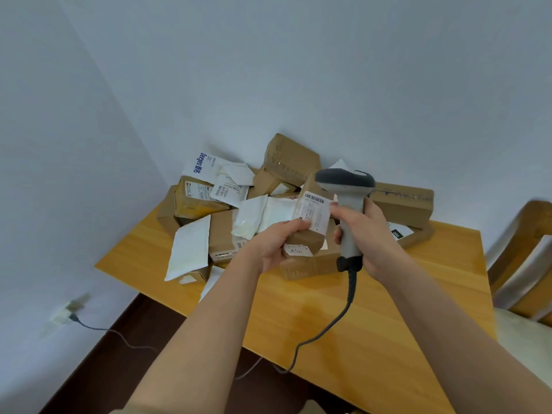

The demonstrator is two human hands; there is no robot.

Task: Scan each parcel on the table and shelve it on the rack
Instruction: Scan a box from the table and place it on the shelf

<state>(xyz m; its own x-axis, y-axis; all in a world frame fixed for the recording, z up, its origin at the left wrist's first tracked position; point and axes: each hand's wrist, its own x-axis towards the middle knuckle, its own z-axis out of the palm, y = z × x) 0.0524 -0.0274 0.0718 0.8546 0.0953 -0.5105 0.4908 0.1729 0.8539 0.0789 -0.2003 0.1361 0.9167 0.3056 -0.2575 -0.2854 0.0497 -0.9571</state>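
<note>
One small cardboard parcel, gripped by the left hand, sits just left of the right hand clutching the barcode scanner, whose head seemingly overhangs the label.

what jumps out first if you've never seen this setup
At centre, the left hand holds up a small brown parcel, label facing the camera, while the right hand grips a grey barcode scanner beside it. Behind them, a jumbled heap of boxes and white mailers crowds the wooden table's far end.
</note>
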